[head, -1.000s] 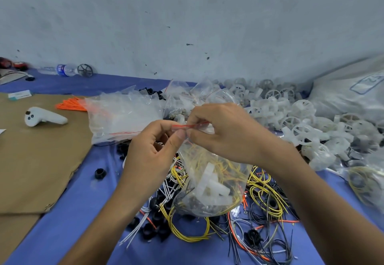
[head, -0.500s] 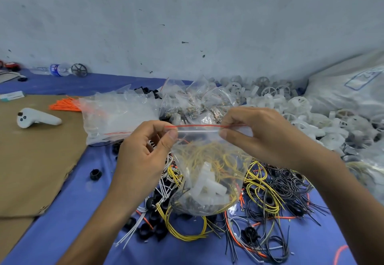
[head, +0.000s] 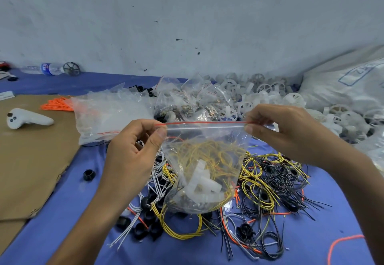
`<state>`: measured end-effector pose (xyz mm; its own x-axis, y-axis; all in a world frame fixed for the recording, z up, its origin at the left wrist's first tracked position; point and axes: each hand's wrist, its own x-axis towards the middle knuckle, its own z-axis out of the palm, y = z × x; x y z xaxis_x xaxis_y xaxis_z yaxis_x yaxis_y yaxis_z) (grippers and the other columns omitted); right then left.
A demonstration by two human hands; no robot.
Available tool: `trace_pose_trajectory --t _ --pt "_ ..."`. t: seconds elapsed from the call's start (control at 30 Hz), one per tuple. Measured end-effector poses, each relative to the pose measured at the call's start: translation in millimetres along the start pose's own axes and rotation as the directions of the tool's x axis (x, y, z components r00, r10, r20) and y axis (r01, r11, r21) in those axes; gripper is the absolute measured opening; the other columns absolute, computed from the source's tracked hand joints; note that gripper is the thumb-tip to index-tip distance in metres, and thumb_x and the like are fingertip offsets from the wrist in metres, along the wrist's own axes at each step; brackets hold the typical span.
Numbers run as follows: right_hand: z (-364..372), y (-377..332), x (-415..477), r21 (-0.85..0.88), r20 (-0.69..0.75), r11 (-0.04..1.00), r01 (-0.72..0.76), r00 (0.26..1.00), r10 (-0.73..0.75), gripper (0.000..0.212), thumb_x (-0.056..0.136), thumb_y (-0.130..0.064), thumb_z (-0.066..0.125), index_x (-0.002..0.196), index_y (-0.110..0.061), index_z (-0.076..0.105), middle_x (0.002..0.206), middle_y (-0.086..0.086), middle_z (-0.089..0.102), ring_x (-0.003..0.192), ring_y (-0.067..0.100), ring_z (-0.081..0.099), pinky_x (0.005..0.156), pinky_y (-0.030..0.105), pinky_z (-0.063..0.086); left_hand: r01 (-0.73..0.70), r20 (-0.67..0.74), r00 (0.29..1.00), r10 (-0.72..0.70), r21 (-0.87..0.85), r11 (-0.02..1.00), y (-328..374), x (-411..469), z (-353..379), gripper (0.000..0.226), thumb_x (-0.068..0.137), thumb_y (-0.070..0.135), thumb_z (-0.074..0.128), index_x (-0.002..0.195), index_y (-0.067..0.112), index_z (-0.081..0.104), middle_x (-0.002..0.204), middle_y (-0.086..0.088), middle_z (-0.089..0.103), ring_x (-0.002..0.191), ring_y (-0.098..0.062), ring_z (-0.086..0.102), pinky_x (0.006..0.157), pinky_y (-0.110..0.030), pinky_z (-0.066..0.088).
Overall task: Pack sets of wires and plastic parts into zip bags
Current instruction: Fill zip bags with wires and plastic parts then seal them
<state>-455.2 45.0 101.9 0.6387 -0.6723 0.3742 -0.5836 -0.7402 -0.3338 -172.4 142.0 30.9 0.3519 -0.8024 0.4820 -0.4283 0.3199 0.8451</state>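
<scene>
Reference item: the clear zip bag, held above the blue table cover at the centre of the view.

Far left of the bag, a white handheld controller lay on a cardboard sheet. A bundle of orange wires and a stack of empty zip bags lay to the bag's upper left.

Task status, as judged from the view:
1. The held bag was loaded. It contained yellow wires and a white plastic part.
2. The red seal strip was drawn straight and flat along the bag's top edge. It appeared to be pressed closed along its length, so this set was at or near completion.
3. Several filled bags lay directly behind the held bag, which indicated sets already finished.
4. A large tangle of loose wires lay beneath the bag and to its right. A heap of white plastic wheels lay to its upper right, in front of a white sack. Many sets were therefore left to pack.

Hand pose:
- The left hand pinched the left end of the seal strip between thumb and forefinger. The other fingers were curled in toward the palm.
- The right hand pinched the right end of the strip in the same way, at about the same height.
- The bag hung freely below the two grips, its lower end just over the loose wires.
</scene>
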Motion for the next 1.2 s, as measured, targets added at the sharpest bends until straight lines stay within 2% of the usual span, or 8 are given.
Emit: trace_pose_trajectory --t 0.13,0.33,0.5,0.67,0.73,0.83,0.97,1.2 --pt "-1 1 -2 0.015 -0.003 1.0 -0.018 1.0 0.018 0.021 0.088 -0.052 0.052 0.09 -0.034 0.063 0.088 -0.023 0.065 0.085 0.0 0.062 0.075 0.028 0.05 0.004 0.0 1.0 -0.004 -0.005 1.0 1 0 0 0.008 0.087 0.045 0.063 0.092 0.04 0.068 0.083 -0.003 0.068 0.07 -0.031 0.057 0.059 -0.033 0.046" --pt "-4 4 -7 0.02 -0.008 0.999 -0.031 0.999 0.032 0.03 0.083 -0.061 0.047 0.087 -0.035 0.062 0.087 -0.024 0.065 0.085 0.002 0.062 0.067 0.008 0.039 -0.001 0.004 1.0 0.001 -0.003 1.0 3 0 0 0.007 0.087 0.044 0.063 0.091 0.041 0.068 0.082 -0.006 0.066 0.068 -0.033 0.055 0.056 -0.033 0.045" --pt "-4 4 -12 0.065 -0.033 0.998 -0.023 0.999 0.025 0.022 0.086 -0.053 0.051 0.087 -0.033 0.06 0.085 -0.019 0.066 0.083 0.007 0.064 0.068 0.01 0.041 -0.007 0.012 1.0 0.007 -0.004 1.0 5 0 -2 0.003 0.09 0.041 0.066 0.092 0.041 0.068 0.08 -0.008 0.065 0.063 -0.031 0.054 0.053 -0.035 0.044" --pt "-2 2 -14 0.147 -0.056 0.989 -0.027 0.998 0.035 0.014 0.09 -0.042 0.054 0.089 -0.03 0.06 0.084 -0.015 0.066 0.081 0.012 0.064 0.07 0.019 0.046 -0.001 0.045 0.999 -0.003 0.07 0.998 14 1 -7 0.005 0.089 0.041 0.063 0.091 0.038 0.067 0.077 0.0 0.063 0.058 -0.01 0.052 0.053 -0.025 0.042" --pt "-1 -2 -15 0.196 -0.073 0.98 -0.02 0.997 0.035 0.011 0.089 -0.04 0.055 0.088 -0.03 0.06 0.083 -0.015 0.066 0.081 0.012 0.065 0.072 0.021 0.048 -0.05 0.082 0.996 0.034 0.192 0.98 23 3 -7 0.004 0.09 0.042 0.064 0.092 0.038 0.065 0.084 0.014 0.062 0.072 -0.005 0.056 0.066 -0.021 0.044" --pt "7 -18 -12 0.282 -0.079 0.959 0.031 0.997 -0.009 0.009 0.091 -0.037 0.058 0.087 -0.029 0.062 0.081 -0.012 0.066 0.08 0.01 0.065 0.069 0.011 0.045 -0.246 0.177 0.966 0.188 0.399 0.883 47 4 4 0.011 0.088 0.047 0.062 0.097 0.041 0.064 0.097 0.022 0.061 0.093 -0.001 0.052 0.085 -0.025 0.037" --pt "18 -37 -8 0.339 -0.081 0.937 0.085 0.995 -0.061 0.006 0.094 -0.028 0.062 0.088 -0.028 0.061 0.078 -0.01 0.063 0.075 0.012 0.062 0.069 0.02 0.048 -0.394 0.309 0.909 0.281 0.409 0.823 65 2 26 0.018 0.089 0.047 0.058 0.096 0.034 0.069 0.094 0.019 0.063 0.09 -0.005 0.053 0.085 -0.032 0.036" --pt "23 -36 -15 0.295 -0.108 0.948 0.12 0.99 -0.091 0.006 0.096 -0.027 0.058 0.09 -0.025 0.059 0.082 -0.008 0.06 0.079 0.017 0.059 0.071 0.022 0.047 -0.388 0.297 0.914 0.278 0.428 0.816 53 -3 23 0.016 0.093 0.047 0.055 0.094 0.035 0.065 0.087 0.022 0.06 0.084 -0.004 0.05 0.08 -0.029 0.034"
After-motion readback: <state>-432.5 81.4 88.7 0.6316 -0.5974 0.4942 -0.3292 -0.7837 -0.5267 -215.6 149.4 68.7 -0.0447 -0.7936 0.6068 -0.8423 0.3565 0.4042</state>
